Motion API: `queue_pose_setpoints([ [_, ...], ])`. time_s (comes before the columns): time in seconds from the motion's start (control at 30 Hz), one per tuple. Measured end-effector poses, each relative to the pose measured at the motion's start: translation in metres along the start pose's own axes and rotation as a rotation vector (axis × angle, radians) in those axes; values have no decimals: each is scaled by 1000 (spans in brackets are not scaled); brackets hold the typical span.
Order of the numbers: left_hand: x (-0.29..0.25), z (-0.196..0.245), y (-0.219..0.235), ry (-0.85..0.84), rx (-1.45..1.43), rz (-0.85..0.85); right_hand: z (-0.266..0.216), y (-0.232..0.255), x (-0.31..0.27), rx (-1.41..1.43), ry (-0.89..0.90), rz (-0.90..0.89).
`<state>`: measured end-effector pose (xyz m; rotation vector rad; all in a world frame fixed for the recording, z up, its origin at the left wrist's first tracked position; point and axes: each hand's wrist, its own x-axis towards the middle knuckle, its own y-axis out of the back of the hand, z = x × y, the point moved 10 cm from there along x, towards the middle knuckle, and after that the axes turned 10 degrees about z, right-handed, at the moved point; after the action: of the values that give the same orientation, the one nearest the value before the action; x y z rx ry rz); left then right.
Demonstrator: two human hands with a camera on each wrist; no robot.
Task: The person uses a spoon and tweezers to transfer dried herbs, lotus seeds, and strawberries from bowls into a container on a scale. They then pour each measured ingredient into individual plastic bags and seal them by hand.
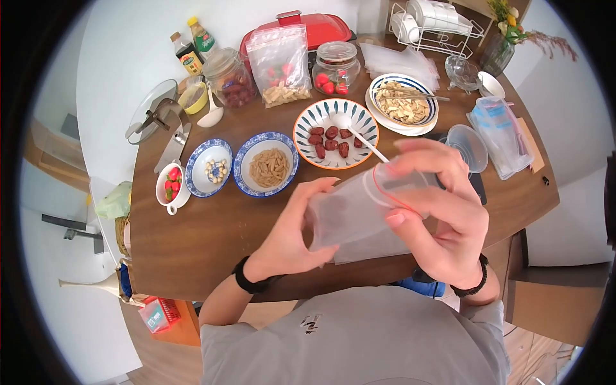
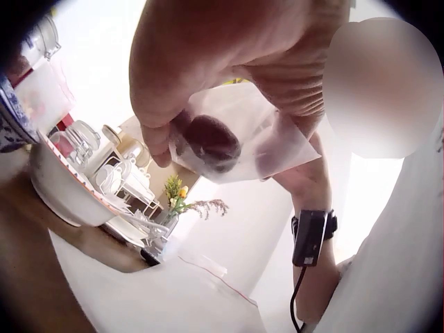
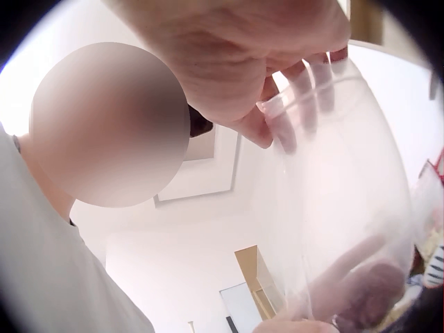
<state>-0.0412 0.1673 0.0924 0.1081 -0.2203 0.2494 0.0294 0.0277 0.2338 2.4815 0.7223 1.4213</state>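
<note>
A translucent zip bag (image 1: 346, 215) with a red zip line is held up over the front of the table. My left hand (image 1: 282, 240) grips its bottom end, thumb on the near side. At the mouth, my right hand (image 1: 449, 208) holds the bag, with fingers and thumb around the opening. Through the plastic shows a dark reddish-brown date (image 2: 214, 142), lying in the bottom end by the left hand. Just beyond the bag is a patterned plate (image 1: 305, 122) with several red dates (image 1: 331, 132) and a white spoon (image 1: 369, 142).
Another flat bag (image 1: 372, 249) lies beneath the hands. Left stand two blue-rimmed bowls (image 1: 242, 183) (image 1: 200, 186) and a white cup (image 1: 182, 196) of strawberries. Behind are a filled zip bag (image 1: 282, 54), glass jars (image 1: 337, 54), and a bowl of dried slices (image 1: 417, 122). Packaged bags (image 1: 504, 138) lie right.
</note>
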Motion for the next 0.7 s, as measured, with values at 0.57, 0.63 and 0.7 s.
queue_pose_setpoints([
  [0.57,62,11,109,36,939,54,70,35,-72,-74,-408,40],
  [0.63,72,8,108,21,1025,13,72,35,-76,-70,-430,27],
  [0.7,80,12,100,-160,1165,-34,71,35,-76,-79,-426,23],
])
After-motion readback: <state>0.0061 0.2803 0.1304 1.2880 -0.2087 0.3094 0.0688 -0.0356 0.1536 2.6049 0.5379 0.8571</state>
